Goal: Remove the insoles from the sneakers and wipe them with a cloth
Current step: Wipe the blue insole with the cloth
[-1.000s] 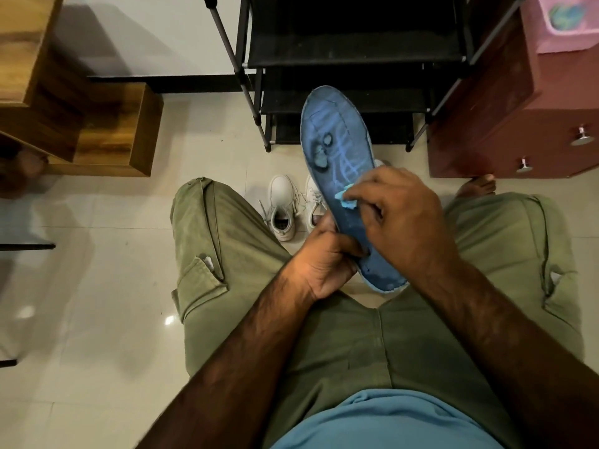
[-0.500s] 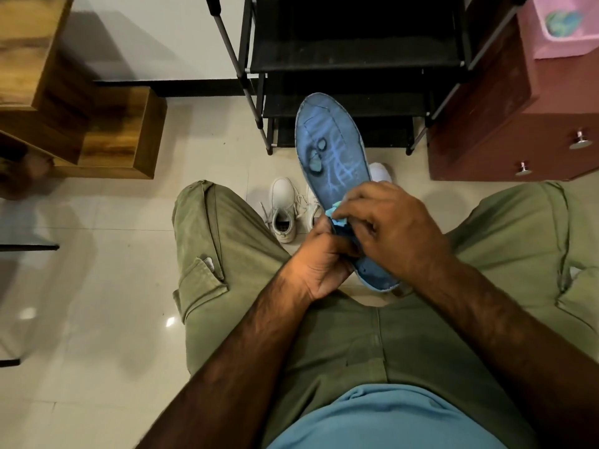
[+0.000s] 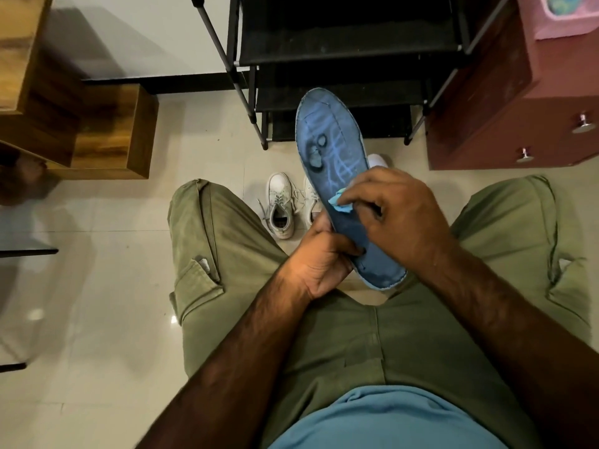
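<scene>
A blue insole (image 3: 334, 137) with worn patches stands tilted over my lap, toe end pointing away from me. My left hand (image 3: 319, 260) grips its heel part from the left. My right hand (image 3: 392, 212) presses a small light-blue cloth (image 3: 339, 202) against the insole's middle. Two white sneakers lie on the floor between my knees: one (image 3: 280, 205) is fully visible with its opening toward me, the other (image 3: 377, 160) is mostly hidden behind the insole and my hands.
A black shoe rack (image 3: 340, 56) stands straight ahead on the tiled floor. A dark red drawer cabinet (image 3: 518, 118) is at the right, with a pink container (image 3: 560, 21) on top. Wooden box shelves (image 3: 107, 134) sit at the left.
My right hand with the cloth slid down toward the heel, then back up to the insole's middle. The left hand kept its grip on the insole.
</scene>
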Motion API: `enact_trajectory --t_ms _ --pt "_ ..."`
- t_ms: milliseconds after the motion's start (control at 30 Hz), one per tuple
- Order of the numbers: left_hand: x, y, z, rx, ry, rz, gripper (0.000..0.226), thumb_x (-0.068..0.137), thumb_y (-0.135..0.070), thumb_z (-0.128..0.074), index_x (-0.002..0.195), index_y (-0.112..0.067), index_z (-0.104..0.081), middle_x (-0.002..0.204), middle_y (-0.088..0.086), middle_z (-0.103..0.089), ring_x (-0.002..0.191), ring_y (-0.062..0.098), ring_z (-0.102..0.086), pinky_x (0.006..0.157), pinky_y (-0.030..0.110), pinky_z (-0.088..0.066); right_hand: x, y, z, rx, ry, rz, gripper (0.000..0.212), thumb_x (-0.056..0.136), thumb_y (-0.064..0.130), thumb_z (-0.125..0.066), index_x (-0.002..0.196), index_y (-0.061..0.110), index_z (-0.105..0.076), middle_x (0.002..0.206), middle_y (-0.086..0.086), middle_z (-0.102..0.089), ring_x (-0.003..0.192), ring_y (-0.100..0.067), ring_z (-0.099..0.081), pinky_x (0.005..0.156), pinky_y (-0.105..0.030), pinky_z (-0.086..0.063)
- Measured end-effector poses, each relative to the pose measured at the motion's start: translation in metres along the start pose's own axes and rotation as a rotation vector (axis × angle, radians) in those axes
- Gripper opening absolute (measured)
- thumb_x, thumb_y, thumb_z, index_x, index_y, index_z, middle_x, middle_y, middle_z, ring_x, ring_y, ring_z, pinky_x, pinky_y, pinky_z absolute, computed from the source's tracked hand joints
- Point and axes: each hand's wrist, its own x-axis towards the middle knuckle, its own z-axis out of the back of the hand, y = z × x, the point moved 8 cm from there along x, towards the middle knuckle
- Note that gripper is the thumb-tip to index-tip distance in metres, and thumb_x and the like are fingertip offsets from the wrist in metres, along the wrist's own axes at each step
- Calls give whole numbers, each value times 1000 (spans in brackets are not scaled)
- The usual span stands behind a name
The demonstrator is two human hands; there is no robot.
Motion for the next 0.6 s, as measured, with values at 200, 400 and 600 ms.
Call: enact_trajectory --t_ms 200,400,600 --pt "0 -1 -4 -7 9 20 91 67 31 -37 150 -7 -42 125 16 -66 120 33 -61 100 46 -54 6 -14 12 -46 -62 -64 23 86 1 -65 97 17 -78 99 2 -69 96 -27 -61 83 -42 -53" --pt "1 -2 -4 -5 -8 34 86 65 29 -41 144 -4 -48 120 16 -67 118 33 -62 101 47 -52 6 -3 12 -131 -89 -112 18 87 5 -65 97 14 -76 99 -2 -68 99 -27 -60 87 -41 -51" --pt "-1 -1 2 -39 -63 58 62 69 27 -42 114 -10 -63 100 9 -73 101 22 -71 74 31 -61 2 33 -16 -125 77 36 21 80 4 -67 95 15 -76 95 -2 -67 90 -21 -57 80 -40 -52"
